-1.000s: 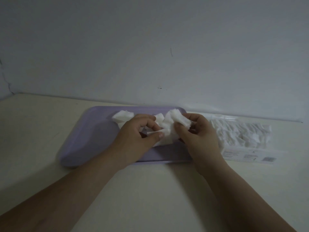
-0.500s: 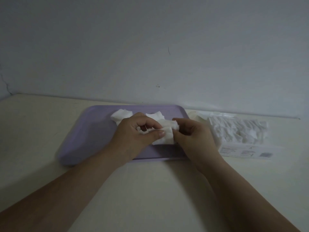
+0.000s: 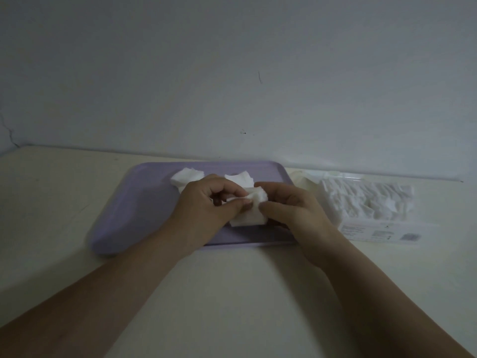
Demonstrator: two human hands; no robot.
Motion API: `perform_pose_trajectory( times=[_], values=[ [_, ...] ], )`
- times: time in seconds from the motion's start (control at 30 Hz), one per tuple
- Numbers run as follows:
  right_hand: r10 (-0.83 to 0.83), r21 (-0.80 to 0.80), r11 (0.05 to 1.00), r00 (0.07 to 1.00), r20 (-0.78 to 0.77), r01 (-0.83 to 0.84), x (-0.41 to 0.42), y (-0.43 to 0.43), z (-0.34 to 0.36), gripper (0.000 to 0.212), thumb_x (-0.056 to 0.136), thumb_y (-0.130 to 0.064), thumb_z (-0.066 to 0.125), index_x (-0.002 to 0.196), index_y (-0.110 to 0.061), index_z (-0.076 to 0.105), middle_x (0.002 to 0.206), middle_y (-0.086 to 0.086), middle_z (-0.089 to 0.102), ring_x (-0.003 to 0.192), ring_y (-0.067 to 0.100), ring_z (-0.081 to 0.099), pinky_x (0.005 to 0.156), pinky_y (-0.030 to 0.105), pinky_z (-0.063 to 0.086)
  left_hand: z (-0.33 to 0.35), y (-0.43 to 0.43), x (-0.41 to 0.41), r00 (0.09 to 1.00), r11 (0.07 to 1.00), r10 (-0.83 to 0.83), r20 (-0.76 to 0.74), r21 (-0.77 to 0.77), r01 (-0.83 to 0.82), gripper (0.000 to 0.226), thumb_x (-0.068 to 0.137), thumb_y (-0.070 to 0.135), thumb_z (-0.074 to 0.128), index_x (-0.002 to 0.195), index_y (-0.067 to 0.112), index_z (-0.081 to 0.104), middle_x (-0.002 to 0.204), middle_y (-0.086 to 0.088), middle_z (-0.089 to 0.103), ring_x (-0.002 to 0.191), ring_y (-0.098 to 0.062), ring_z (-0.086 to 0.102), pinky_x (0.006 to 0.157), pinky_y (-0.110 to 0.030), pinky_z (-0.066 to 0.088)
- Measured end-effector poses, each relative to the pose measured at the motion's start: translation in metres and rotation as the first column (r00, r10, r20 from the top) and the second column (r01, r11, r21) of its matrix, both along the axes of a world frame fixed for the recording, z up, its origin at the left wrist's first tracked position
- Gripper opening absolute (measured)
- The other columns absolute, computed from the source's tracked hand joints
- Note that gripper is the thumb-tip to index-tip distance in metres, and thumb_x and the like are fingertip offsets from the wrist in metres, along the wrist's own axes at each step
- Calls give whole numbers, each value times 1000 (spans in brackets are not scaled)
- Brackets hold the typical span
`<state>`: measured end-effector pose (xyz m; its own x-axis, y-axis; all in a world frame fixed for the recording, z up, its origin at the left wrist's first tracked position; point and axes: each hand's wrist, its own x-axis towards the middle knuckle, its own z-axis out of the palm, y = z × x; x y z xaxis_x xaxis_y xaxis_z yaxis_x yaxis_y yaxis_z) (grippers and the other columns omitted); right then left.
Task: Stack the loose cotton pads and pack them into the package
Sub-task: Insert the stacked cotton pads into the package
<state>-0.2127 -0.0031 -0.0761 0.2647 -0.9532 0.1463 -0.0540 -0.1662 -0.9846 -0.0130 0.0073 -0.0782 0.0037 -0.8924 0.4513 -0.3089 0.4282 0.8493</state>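
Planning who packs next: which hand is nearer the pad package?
Right. The right hand is just beside the package; the left hand lies farther away, across the stack of pads both hands grip.

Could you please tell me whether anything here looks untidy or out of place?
The packed pads in the package lie jumbled at uneven angles, not in a neat row. On the tray, loose pads sit in two ragged heaps behind the hands. The stack held between the left hand and right hand looks fairly even.

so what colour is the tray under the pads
Pale lilac purple, plain with no pattern; the tray shows best in the head view.
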Motion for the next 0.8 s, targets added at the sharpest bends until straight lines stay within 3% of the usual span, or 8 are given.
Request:
perform_pose_trajectory(
  times=[0.07,0.17,0.3,0.43,0.53,0.6,0.67,0.8],
  values=[
    [7,-11,1000,999,-33,-7,1,2,1,49,77,-16,84,124,-11,70,115,13,77,114,35,70,101,48,56,1,1,-1,1000,1000,-3,-22,19,4,11,80,11,85,86,19,80,72,10,61,62,-3,50,63,-14,43],
    [-197,-101,977,974,-116,186,5,4,-1,40,80,-10,87,116,-19,71,104,5,79,98,22,75,95,47,60,3,-5,4,999,998,47,4,39,-48,11,89,14,77,93,24,79,87,6,75,76,-12,65,70,-19,50],
    [-478,-163,875,868,-136,456,4,1,0,56,85,-8,72,136,-24,58,114,-2,69,95,11,66,90,30,55,2,-17,21,942,971,213,258,49,-233,11,94,20,70,102,26,72,98,10,70,81,-7,66,76,-22,49],
    [-466,-182,882,863,-195,434,7,4,2,58,85,-5,70,138,-21,55,104,-18,61,87,-8,59,75,3,45,-4,-17,20,834,955,192,518,96,-279,32,89,49,68,107,23,72,103,3,65,91,-16,64,84,-32,52],
    [-442,-206,893,864,-239,400,8,3,0,49,86,-8,72,132,-19,60,99,-24,60,82,-18,59,73,0,45,-2,-16,14,732,957,187,655,47,-287,41,80,63,63,93,25,71,88,6,53,91,-22,58,77,-36,50],
    [-442,-210,893,860,-253,397,8,2,-1,45,87,-10,73,129,-21,62,96,-24,61,80,-20,58,71,1,45,-2,-14,11,693,956,163,702,61,-287,38,81,60,67,97,26,70,90,7,47,101,-24,53,84,-37,48],
    [-453,-210,888,855,-252,409,7,2,-1,44,87,-12,73,129,-20,62,97,-22,62,83,-13,60,72,4,44,0,-9,9,704,954,138,697,99,-284,40,80,59,72,102,26,66,97,6,50,104,-22,48,90,-38,46],
    [-493,-225,866,838,-235,447,6,-1,-2,44,87,-14,74,129,-20,62,98,-19,64,83,-8,59,68,2,42,2,-6,9,879,968,63,473,185,-169,25,78,29,82,84,24,58,81,1,65,77,-22,60,70,-35,49]
  ],
)
